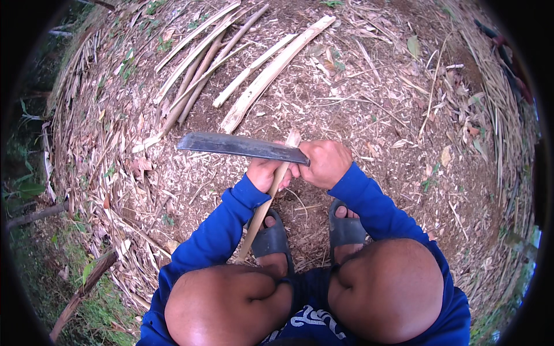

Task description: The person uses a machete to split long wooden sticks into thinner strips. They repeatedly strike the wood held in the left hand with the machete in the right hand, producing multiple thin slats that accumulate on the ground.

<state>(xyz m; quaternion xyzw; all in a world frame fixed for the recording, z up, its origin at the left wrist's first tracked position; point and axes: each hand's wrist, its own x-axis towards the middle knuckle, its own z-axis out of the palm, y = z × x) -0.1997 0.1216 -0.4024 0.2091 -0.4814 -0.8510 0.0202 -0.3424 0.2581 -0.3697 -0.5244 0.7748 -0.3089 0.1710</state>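
My right hand [328, 161] is closed around the handle end of a machete [234, 144]. Its broad dark blade points left and lies across a pale split wooden stick [266, 210]. The stick slants from just beyond my hands down toward my left knee. Below the blade, my left hand [264, 174] is closed on the stick near its upper end, its fingers partly covered by blade and wood. The two hands are close together, and the machete's handle is hidden in my right fist.
Beyond my hands lie a wide split piece of wood [274, 75], a narrower pale strip [254, 70] and several more strips and brown sticks [199, 78]. Wood chips and dry leaves cover the ground [369, 104]. My feet in dark sandals [271, 239] are just below the hands.
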